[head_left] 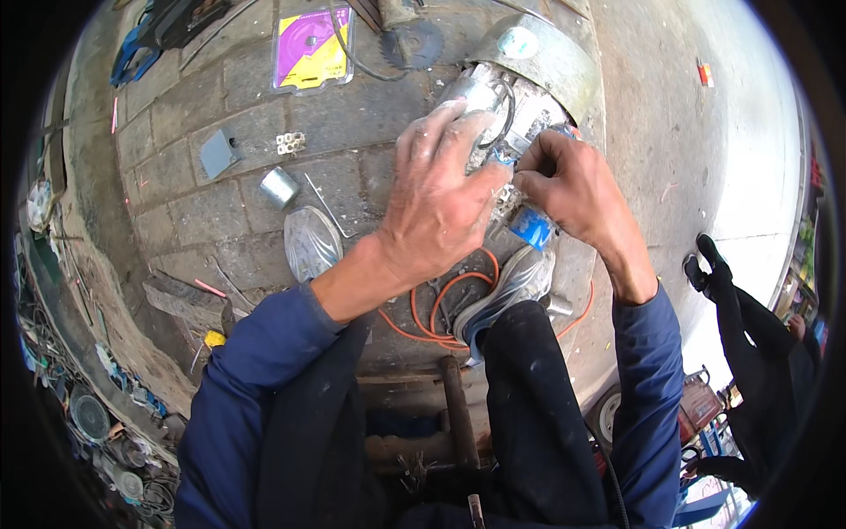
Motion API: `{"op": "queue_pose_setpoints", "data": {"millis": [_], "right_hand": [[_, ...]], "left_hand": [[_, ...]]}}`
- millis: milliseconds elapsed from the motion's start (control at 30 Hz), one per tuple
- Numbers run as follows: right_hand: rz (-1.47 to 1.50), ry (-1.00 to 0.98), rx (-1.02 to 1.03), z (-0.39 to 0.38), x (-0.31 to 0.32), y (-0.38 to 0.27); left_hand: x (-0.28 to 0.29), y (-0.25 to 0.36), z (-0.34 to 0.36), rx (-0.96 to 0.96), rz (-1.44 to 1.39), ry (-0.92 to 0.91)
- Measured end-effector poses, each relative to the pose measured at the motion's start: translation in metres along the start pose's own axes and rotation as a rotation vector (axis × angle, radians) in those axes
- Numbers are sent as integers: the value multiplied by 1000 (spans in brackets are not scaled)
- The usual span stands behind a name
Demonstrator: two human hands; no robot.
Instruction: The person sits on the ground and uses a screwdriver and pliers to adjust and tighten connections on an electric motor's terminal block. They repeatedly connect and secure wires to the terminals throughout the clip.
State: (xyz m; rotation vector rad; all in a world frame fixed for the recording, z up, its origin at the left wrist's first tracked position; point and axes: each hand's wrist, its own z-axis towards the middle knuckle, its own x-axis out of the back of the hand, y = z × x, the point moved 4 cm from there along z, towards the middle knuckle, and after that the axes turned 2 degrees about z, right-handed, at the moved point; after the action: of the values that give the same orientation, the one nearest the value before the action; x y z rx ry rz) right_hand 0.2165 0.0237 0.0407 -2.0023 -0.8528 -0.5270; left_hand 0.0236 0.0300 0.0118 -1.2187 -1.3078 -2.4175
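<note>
A dusty metal machine [551, 110] with a curved guard [542, 66], black wire loop and loose fittings lies at the upper centre. My left hand [441, 185] is over its near end, fingers curled together and thumb at a small blue piece [500, 157]; what it grips is hidden. To its right, my right hand [568, 189] pinches at the same spot, thumb and forefinger closed on something too small to make out. A blue cylindrical part [532, 227] sits just below my hands, beside pale crumbly bits.
Around the work lie a saw blade [410, 48], purple-yellow package [300, 53], grey metal box [218, 155], white connector [290, 144], metal cylinder [278, 187], hex key [326, 207] and orange cable [414, 313] near my shoes. A person in dark clothes [749, 344] is at right; clutter fills the left edge.
</note>
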Motion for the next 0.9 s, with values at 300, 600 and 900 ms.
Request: {"op": "queue_pose_setpoints", "data": {"millis": [300, 600, 900], "right_hand": [[17, 38, 19, 3, -2, 8], [7, -16, 23, 12, 2, 7], [11, -67, 29, 11, 7, 5]], "left_hand": [[-10, 13, 6, 30, 50, 14], [-18, 17, 8, 71, 86, 34], [-17, 15, 13, 80, 98, 4]]}}
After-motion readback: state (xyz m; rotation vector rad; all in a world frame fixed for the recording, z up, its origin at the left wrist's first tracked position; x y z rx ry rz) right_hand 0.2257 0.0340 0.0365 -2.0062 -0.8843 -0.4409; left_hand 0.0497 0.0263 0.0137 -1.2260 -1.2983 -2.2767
